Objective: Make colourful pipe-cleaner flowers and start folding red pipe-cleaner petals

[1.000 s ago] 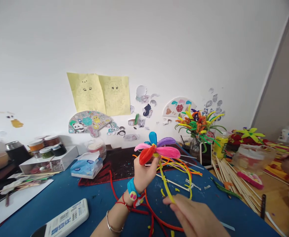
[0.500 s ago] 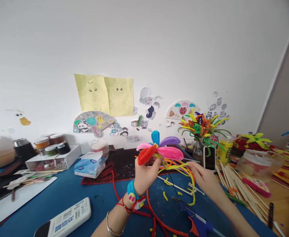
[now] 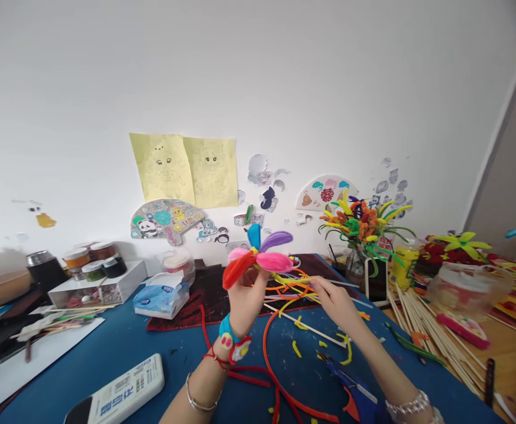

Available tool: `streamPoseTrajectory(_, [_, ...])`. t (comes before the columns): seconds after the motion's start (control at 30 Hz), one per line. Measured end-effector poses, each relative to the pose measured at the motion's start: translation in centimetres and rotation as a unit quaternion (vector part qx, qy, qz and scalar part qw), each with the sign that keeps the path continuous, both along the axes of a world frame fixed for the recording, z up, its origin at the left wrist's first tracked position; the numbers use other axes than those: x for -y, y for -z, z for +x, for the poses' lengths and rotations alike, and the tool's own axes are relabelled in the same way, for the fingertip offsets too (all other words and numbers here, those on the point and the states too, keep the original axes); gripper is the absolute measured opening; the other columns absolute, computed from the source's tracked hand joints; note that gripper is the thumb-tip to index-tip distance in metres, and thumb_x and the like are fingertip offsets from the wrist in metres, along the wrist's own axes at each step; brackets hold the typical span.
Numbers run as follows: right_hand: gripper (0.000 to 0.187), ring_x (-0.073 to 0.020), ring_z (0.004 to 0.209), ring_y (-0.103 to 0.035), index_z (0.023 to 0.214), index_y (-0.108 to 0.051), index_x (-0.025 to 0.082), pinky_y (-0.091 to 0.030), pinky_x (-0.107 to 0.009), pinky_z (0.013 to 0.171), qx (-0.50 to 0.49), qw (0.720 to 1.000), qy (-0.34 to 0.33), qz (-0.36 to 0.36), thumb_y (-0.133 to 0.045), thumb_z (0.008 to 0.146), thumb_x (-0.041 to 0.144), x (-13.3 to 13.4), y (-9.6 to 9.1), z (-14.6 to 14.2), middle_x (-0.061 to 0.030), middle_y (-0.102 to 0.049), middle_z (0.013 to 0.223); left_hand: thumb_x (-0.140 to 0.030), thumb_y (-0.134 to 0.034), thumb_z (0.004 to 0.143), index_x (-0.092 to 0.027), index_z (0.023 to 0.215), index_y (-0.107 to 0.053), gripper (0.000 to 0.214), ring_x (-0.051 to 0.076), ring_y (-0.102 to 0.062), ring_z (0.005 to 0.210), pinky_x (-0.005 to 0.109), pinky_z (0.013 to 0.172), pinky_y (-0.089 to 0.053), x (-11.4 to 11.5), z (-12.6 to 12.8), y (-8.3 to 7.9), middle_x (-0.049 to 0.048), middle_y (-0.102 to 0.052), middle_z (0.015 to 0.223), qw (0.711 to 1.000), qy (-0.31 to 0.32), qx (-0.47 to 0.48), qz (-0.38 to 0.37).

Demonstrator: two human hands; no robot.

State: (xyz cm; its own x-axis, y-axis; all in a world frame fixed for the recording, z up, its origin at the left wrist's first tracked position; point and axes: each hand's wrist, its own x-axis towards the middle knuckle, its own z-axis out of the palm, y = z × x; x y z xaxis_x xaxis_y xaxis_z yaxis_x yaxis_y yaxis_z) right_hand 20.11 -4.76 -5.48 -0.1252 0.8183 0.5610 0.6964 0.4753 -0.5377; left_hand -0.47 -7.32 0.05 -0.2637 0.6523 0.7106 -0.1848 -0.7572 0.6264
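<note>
My left hand [image 3: 246, 303] is closed around the underside of a pipe-cleaner flower [image 3: 274, 262], whose petals are red, pink, blue and purple round a yellow centre. From beneath the flower a yellow pipe cleaner [image 3: 293, 280] runs right to my right hand [image 3: 332, 299], which pinches its end between thumb and fingers. Below the hands lie loose orange and yellow pipe cleaners, with a long red-orange pipe cleaner [image 3: 267, 347] curving across the mat. Blue-handled pliers [image 3: 350, 383] rest under my right forearm, beside short yellow snippets [image 3: 296, 350].
A glass vase of pipe-cleaner flowers [image 3: 359, 229] stands at the back right, near a yellow bottle [image 3: 402, 268]. Many wooden sticks [image 3: 434, 335] lie on the right. Left are a tissue pack [image 3: 160, 297], a white box-shaped device [image 3: 127, 388] and a white organizer [image 3: 99, 285] with jars.
Both hands have shifted left, carrying the flower and the yellow pipe cleaner with them. More of the right forearm and its bracelet shows now.
</note>
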Motion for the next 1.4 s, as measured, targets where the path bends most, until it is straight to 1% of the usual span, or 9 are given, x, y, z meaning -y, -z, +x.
streamPoseTrajectory(0.13, [0.045, -0.0235, 0.093, -0.061, 0.101, -0.067, 0.017, -0.045, -0.032, 0.081, -0.006, 0.991, -0.125, -0.053, -0.032, 0.093, 0.045, -0.5, -1.7, -0.1, -0.0089, -0.069, 0.099, -0.026, -0.07, 0.072, -0.017, 0.083, -0.055, 0.02, 0.015, -0.066, 0.059, 0.026, 0.056, -0.055, -0.3, -1.1, -1.2, -0.0005, -0.062, 0.074, 0.999, 0.012, 0.043, -0.023])
streamPoseTrajectory(0.23, [0.046, -0.0177, 0.072, -0.058, 0.096, -0.068, 0.016, -0.044, -0.027, 0.066, 0.032, 0.971, -0.209, -0.113, -0.036, 0.091, 0.048, -1.1, -3.4, -0.1, -0.005, -0.067, 0.082, -0.027, -0.071, 0.07, -0.016, 0.081, -0.055, 0.023, 0.014, -0.066, 0.058, 0.022, 0.052, -0.054, -1.1, -2.4, -1.6, -0.0013, -0.059, 0.075, 0.998, -0.011, 0.055, -0.027])
streamPoseTrajectory(0.33, [0.047, -0.012, 0.054, -0.048, 0.095, -0.068, 0.014, -0.038, -0.023, 0.056, 0.06, 0.96, -0.241, -0.129, -0.037, 0.091, 0.049, -1.5, -5.1, -0.3, -0.0005, -0.06, 0.065, -0.028, -0.072, 0.068, -0.015, 0.08, -0.054, 0.025, 0.013, -0.065, 0.058, 0.021, 0.051, -0.054, -1.8, -3.6, -1.9, -0.0018, -0.056, 0.074, 0.997, -0.03, 0.065, -0.023])
streamPoseTrajectory(0.47, [0.046, -0.0138, 0.06, -0.054, 0.086, -0.069, 0.015, -0.042, -0.025, 0.064, 0.057, 0.958, -0.254, -0.117, -0.037, 0.09, 0.047, -1.2, -6.2, -1.0, -0.0016, -0.063, 0.067, -0.027, -0.073, 0.066, -0.016, 0.078, -0.052, 0.027, 0.012, -0.064, 0.053, 0.021, 0.048, -0.054, -2.2, -4.8, -2.3, -0.0033, -0.055, 0.07, 0.995, -0.04, 0.09, -0.023])
streamPoseTrajectory(0.77, [0.047, -0.0168, 0.072, -0.061, 0.06, -0.061, 0.016, -0.044, -0.028, 0.076, 0.061, 0.944, -0.297, -0.129, -0.04, 0.089, 0.047, -1.5, -6.1, -2.5, -0.0026, -0.063, 0.065, -0.026, -0.074, 0.065, -0.017, 0.072, -0.046, 0.031, 0.011, -0.063, 0.054, 0.018, 0.049, -0.052, -2.1, -6.4, -3.0, -0.0074, -0.05, 0.057, 0.989, 0.001, 0.13, -0.068])
streamPoseTrajectory(0.87, [0.044, -0.0141, 0.067, -0.058, 0.062, -0.061, 0.016, -0.043, -0.028, 0.079, 0.066, 0.933, -0.325, -0.139, -0.041, 0.089, 0.045, -1.4, -5.9, -2.9, -0.0002, -0.06, 0.062, -0.025, -0.075, 0.065, -0.018, 0.073, -0.044, 0.032, 0.01, -0.064, 0.056, 0.016, 0.051, -0.051, -2.5, -7.0, -2.9, -0.0086, -0.049, 0.054, 0.982, 0.036, 0.161, -0.087])
streamPoseTrajectory(1.07, [0.044, -0.0102, 0.055, -0.047, 0.062, -0.058, 0.016, -0.04, -0.023, 0.061, 0.086, 0.927, -0.338, -0.137, -0.04, 0.091, 0.043, -1.3, -4.6, -3.3, 0.0023, -0.051, 0.058, -0.025, -0.077, 0.062, -0.017, 0.076, -0.047, 0.034, 0.011, -0.065, 0.06, 0.016, 0.052, -0.05, -2.8, -7.5, -2.9, -0.0073, -0.054, 0.059, 0.976, 0.055, 0.181, -0.11])
streamPoseTrajectory(1.23, [0.044, -0.0104, 0.055, -0.046, 0.062, -0.059, 0.015, -0.038, -0.022, 0.061, 0.089, 0.93, -0.334, -0.127, -0.042, 0.09, 0.043, -1.6, -4.0, -3.4, 0.0023, -0.051, 0.055, -0.022, -0.078, 0.058, -0.016, 0.077, -0.052, 0.033, 0.012, -0.066, 0.061, 0.016, 0.051, -0.05, -2.9, -7.8, -3.0, -0.005, -0.059, 0.063, 0.967, 0.061, 0.21, -0.132])
streamPoseTrajectory(1.4, [0.042, -0.0116, 0.057, -0.049, 0.082, -0.069, 0.015, -0.038, -0.022, 0.058, 0.07, 0.928, -0.333, -0.152, -0.04, 0.091, 0.045, -0.7, -4.0, -3.8, 0.0005, -0.055, 0.06, -0.017, -0.075, 0.062, -0.015, 0.076, -0.054, 0.026, 0.011, -0.066, 0.06, 0.016, 0.052, -0.05, -3.1, -7.8, -2.9, -0.0048, -0.06, 0.062, 0.958, 0.083, 0.235, -0.139])
